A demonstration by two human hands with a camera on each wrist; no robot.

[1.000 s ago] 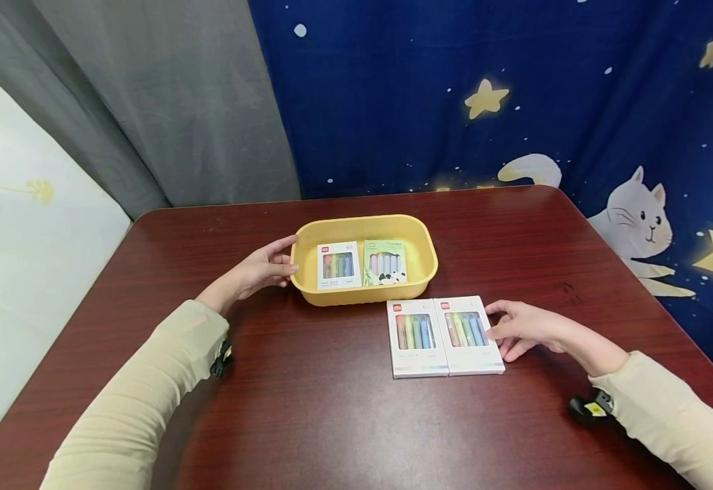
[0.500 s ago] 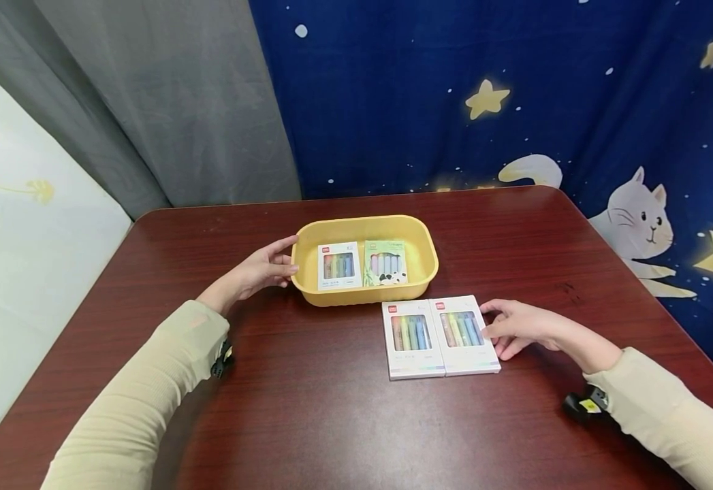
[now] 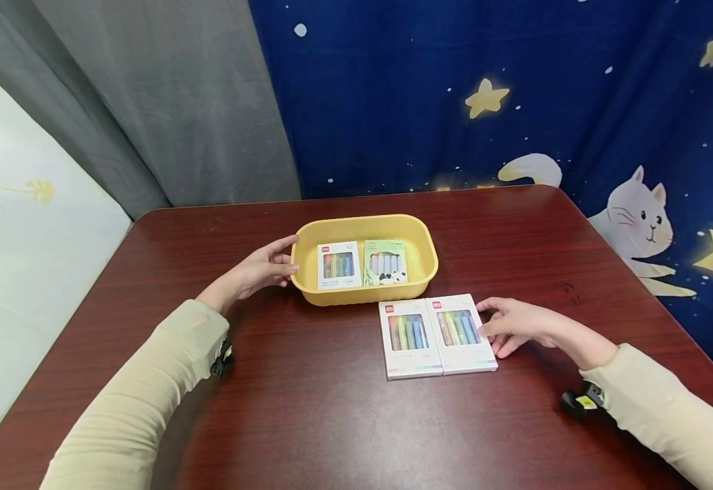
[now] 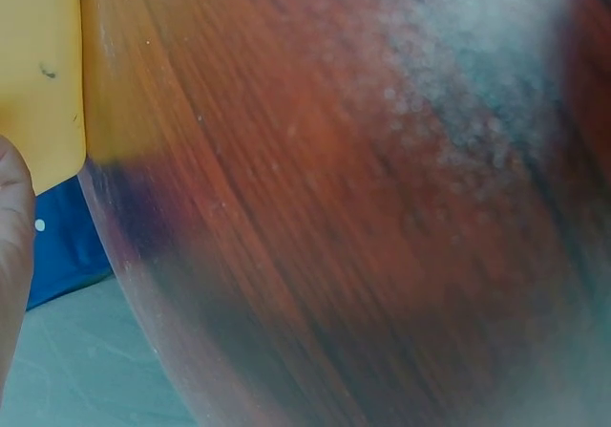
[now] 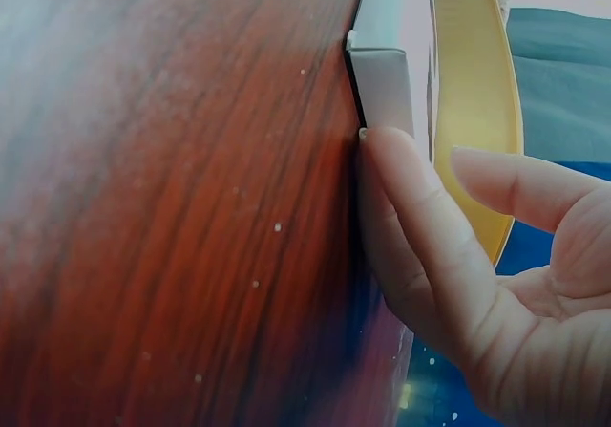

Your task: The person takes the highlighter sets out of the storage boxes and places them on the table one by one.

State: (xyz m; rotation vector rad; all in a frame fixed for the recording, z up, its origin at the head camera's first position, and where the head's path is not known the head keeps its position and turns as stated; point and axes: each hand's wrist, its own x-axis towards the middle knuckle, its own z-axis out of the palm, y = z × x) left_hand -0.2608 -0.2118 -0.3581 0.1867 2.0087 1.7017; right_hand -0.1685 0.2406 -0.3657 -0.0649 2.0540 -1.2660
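Note:
Two white boxes with windows showing coloured sticks lie flat side by side on the table, the left box (image 3: pixel 411 340) against the right box (image 3: pixel 462 333). My right hand (image 3: pixel 518 327) touches the right box's outer side with its fingertips, fingers loosely bent. The right wrist view shows those fingertips (image 5: pixel 396 155) at the side of the white box (image 5: pixel 384 78). Behind the pair stands a yellow tub (image 3: pixel 362 296). Inside it lie a smaller white window box (image 3: pixel 339 282) and a green panda box (image 3: pixel 385 245). My left hand (image 3: pixel 258 269) touches the tub's left end with extended fingers.
The dark red wooden table (image 3: pixel 307 422) reaches back to a grey curtain (image 3: pixel 178 102) and a blue star-patterned curtain (image 3: pixel 393 102). A white sheet with yellow flowers (image 3: pixel 19 272) hangs along the left side.
My right hand and the two white boxes have slid slightly left together, staying side by side. The left hand and the yellow tub have stayed in place.

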